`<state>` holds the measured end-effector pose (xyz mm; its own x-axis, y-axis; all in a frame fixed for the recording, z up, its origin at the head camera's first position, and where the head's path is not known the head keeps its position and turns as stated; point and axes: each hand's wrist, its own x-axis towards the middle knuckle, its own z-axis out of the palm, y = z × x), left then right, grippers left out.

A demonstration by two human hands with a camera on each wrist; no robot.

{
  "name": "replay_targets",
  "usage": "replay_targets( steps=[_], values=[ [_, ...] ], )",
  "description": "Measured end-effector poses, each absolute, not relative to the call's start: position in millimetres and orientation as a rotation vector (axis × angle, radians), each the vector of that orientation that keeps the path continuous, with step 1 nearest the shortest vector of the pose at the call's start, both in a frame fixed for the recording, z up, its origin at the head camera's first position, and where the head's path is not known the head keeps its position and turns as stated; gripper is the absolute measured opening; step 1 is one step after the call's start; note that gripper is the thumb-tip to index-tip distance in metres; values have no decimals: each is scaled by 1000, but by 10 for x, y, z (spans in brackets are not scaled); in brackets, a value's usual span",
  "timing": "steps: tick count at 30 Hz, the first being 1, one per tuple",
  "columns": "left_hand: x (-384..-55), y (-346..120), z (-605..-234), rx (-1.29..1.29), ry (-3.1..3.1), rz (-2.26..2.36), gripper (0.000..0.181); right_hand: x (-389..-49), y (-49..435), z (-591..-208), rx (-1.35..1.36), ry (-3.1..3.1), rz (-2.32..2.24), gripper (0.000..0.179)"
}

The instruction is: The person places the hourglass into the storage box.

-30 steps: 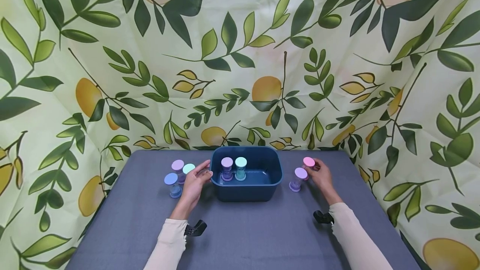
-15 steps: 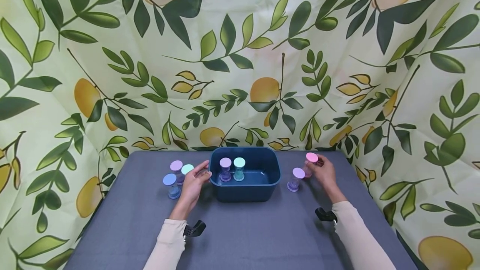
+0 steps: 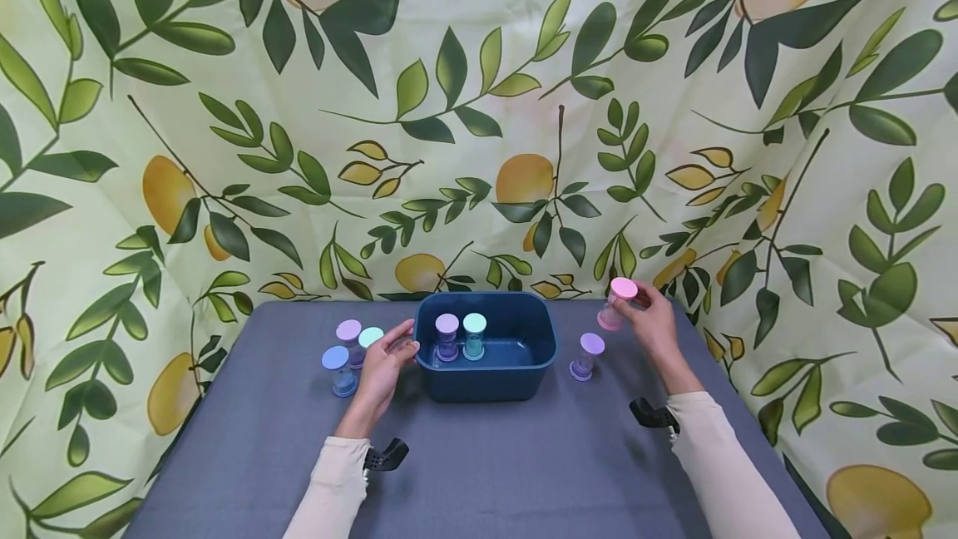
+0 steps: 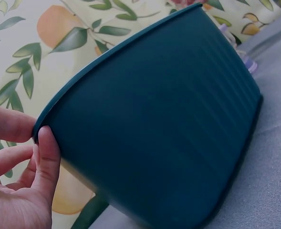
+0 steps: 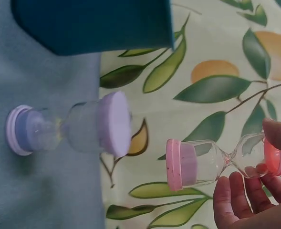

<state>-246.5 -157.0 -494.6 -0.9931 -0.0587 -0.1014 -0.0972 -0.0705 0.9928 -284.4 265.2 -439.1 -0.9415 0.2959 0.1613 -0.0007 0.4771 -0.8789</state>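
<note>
My left hand (image 3: 380, 371) pinches the rim of a dark blue rectangular bin (image 3: 486, 385) at its left end; the left wrist view shows thumb (image 4: 48, 155) and forefinger on either side of the edge. Inside the bin stand a purple hourglass (image 3: 446, 339) and a teal hourglass (image 3: 474, 338). Raised off the table to the right, a pink hourglass (image 3: 610, 316) is in my right hand (image 3: 657, 329), which grips its upper end. In the right wrist view the pink hourglass (image 5: 209, 162) shows sand in its lower bulb. A lilac hourglass (image 3: 585, 358) stands below it on the table.
Left of the bin, a blue hourglass (image 3: 340, 371), a lilac hourglass (image 3: 349, 338) and a mint-capped hourglass (image 3: 370, 338) stand close together. A grey cloth covers the table (image 3: 479, 472). A lemon-print curtain (image 3: 479, 148) hangs behind and at both sides.
My right hand has lifted the pink hourglass from the table, up and slightly away from the lilac one. The left hand stays at the bin's rim.
</note>
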Motion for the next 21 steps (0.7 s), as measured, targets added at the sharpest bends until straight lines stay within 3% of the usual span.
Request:
replay_targets(
  steps=[21],
  values=[
    [-2491,-1572,-4970,-197,2120,2268,47,-2588,2217,-3869,-24,-2368,1652,60]
  ],
)
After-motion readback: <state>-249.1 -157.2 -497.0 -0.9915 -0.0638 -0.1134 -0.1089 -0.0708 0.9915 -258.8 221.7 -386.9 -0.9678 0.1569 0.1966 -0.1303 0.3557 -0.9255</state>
